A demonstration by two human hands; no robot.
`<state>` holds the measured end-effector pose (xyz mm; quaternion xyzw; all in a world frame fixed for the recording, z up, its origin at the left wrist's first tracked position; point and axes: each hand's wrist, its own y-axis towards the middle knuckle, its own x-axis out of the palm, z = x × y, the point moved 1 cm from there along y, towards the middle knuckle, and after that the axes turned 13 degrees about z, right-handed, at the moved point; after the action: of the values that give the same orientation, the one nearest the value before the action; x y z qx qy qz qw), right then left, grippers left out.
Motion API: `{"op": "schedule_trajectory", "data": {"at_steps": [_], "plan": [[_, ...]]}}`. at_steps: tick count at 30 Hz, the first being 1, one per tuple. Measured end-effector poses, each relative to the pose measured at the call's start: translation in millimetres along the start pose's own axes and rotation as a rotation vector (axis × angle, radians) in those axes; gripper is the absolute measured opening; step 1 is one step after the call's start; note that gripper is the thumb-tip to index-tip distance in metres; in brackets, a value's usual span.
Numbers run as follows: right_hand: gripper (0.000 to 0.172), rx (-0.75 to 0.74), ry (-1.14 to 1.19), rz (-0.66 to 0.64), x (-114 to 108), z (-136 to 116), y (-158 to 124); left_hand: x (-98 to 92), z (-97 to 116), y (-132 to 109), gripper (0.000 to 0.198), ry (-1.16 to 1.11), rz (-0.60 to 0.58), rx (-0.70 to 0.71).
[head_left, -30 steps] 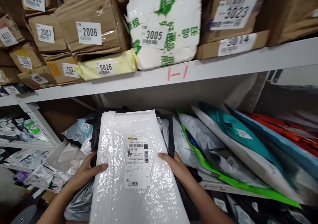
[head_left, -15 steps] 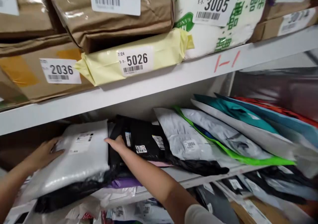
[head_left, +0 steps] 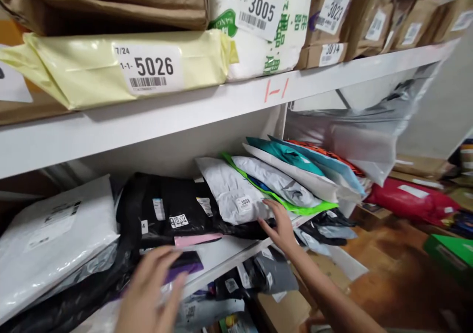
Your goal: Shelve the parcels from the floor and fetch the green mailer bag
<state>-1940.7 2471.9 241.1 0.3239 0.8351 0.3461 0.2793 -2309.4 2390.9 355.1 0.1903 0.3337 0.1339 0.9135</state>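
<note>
The right grip is loose and empty, fingers parted by the grey bag, contact unclear; the left grip, blurred, also looks empty. Lying below-right of the yellow parcel, the bag seems light, soft, slippery, best pinched by its near edge. Farther right of that parcel, a green-edged bag crowds it; black bags lie below the parcel.

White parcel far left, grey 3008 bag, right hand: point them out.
White parcel (head_left: 64,247), head view: middle of upper face.
Grey 3008 bag (head_left: 228,191), head view: middle of front.
Right hand (head_left: 283,228), head view: back of hand.
</note>
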Motion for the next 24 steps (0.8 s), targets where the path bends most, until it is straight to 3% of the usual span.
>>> {"op": "schedule_trajectory", "data": {"at_steps": [1,3,4,6,8,10,12,14,21,24], "plan": [[0.053,0.019,-0.016,-0.069,-5,16,3,35.6,14,6,0.051,0.018,-0.124,0.064],[0.058,0.060,0.000,-0.207,-8,36,13,103.4,35,30,0.067,0.091,-0.136,0.035],[0.060,0.109,0.005,-0.253,-7,43,19,133.9,40,45,0.075,0.161,-0.112,-0.053],[0.066,0.272,-0.028,-0.293,-3,52,32,186.3,44,72,0.087,0.068,-0.225,-0.222],[0.072,0.452,-0.101,-0.312,1,60,42,222.7,41,88,0.080,-0.119,-0.256,-0.283],[0.074,0.494,-0.140,-0.313,6,65,47,243.0,36,93,0.062,-0.266,-0.232,-0.252],[0.071,0.397,-0.109,-0.297,12,65,47,248.3,31,90,0.052,-0.353,-0.186,-0.204],[0.068,0.280,-0.036,-0.301,20,60,42,240.3,25,84,0.052,-0.421,-0.118,-0.183],[0.061,-0.050,0.179,-0.377,70,6,21,162.3,-2,57,0.058,-0.370,0.198,-0.184],[0.062,-0.066,0.181,-0.382,86,-1,22,138.0,1,58,0.062,-0.165,0.195,-0.183]]}}
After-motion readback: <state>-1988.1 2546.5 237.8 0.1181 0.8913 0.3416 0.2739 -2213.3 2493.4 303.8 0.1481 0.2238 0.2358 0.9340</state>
